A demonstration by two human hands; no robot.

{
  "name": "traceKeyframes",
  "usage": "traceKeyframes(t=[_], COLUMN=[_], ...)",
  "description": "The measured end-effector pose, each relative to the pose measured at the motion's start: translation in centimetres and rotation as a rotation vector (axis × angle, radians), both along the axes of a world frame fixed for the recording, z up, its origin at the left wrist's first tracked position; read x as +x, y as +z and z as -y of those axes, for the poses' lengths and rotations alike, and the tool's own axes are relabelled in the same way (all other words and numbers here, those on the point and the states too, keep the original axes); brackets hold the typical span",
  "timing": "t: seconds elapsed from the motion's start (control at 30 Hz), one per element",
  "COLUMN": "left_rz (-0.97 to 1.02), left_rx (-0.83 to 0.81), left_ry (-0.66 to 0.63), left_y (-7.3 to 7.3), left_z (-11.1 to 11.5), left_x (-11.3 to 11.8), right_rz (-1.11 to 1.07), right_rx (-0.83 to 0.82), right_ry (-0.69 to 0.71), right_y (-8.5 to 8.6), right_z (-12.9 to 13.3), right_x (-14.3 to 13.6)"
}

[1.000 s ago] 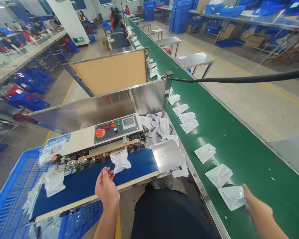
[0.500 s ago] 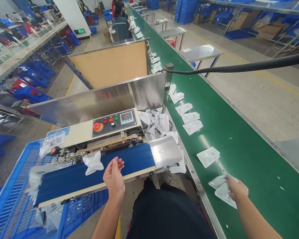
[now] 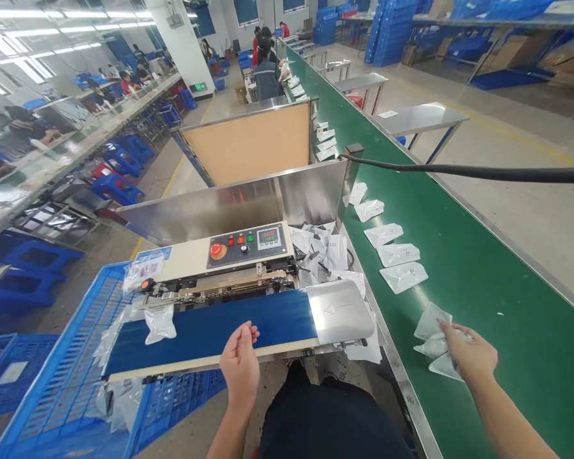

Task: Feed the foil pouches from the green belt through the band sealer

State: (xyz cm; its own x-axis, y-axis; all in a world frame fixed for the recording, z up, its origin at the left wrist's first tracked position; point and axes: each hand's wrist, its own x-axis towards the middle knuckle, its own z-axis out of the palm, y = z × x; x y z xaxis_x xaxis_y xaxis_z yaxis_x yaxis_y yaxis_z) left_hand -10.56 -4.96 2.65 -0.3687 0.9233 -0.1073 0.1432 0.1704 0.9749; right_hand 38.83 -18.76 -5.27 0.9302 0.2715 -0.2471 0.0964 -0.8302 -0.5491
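So right now the right hand (image 3: 473, 357) is closing thumb and fingers on a small bunch of bags (image 3: 428, 320) lying on the green belt (image 3: 497, 274); I can't tell how many it's actually pinching. The left hand (image 3: 242, 363) is hanging half open by the front edge of the blue belt (image 3: 210, 325), fingers loosely curled, nothing showing in it. One bag (image 3: 160, 325) is sitting near the far left end of that belt, just below the machine (image 3: 191, 262), close to the crate (image 3: 71, 338). Progress-wise, I'd say it's looking like mid-run: a heap (image 3: 124, 401) is already lying in the crate, while plenty more are spreading up the green belt, with a row (image 3: 404, 277) sitting just past the right hand. There's also a loose pile (image 3: 337, 252) crowding the machine's right end, and I can't tell whether those are counting as done.
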Motion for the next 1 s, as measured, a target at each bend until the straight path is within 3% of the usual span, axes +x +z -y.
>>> traceKeyframes(t=[0.1, 0.23, 0.37, 0.47, 0.57, 0.67, 0.83, 1.0], left_rz=[-0.027, -0.033, 0.07, 0.106, 0.15, 0.254, 0.403, 0.445], left_rx=[0.055, 0.174, 0.18, 0.121, 0.094, 0.01, -0.228, -0.314], left_ry=[-0.162, -0.483, -0.625, -0.589, -0.576, -0.564, -0.388, -0.286], left_y=[0.3, 1.1, 1.7, 1.5, 0.6, -0.7, -3.0, -4.4], left_z=[0.4, -0.5, -2.4, -3.3, -3.5, -3.8, -5.3, -6.7], left_x=[2.6, 8.6, 13.0, 13.3, 12.4, 12.2, 13.1, 12.5], right_rz=[-0.012, 0.035, -0.231, -0.321, -0.388, -0.564, -0.814, -0.774], right_rx=[0.053, 0.249, 0.402, 0.425, 0.354, 0.308, 0.249, 0.165], right_ry=[0.042, 0.3, 0.657, 0.791, 0.82, 0.736, 0.534, 0.603], right_y=[4.5, 10.2, 12.9, 13.4, 13.1, 12.1, 10.3, 9.5], right_z=[-2.4, -6.3, -9.8, -11.4, -12.4, -13.2, -15.0, -18.7], right_x=[-2.8, -9.9, -16.5, -18.2, -17.9, -17.2, -15.8, -16.8])
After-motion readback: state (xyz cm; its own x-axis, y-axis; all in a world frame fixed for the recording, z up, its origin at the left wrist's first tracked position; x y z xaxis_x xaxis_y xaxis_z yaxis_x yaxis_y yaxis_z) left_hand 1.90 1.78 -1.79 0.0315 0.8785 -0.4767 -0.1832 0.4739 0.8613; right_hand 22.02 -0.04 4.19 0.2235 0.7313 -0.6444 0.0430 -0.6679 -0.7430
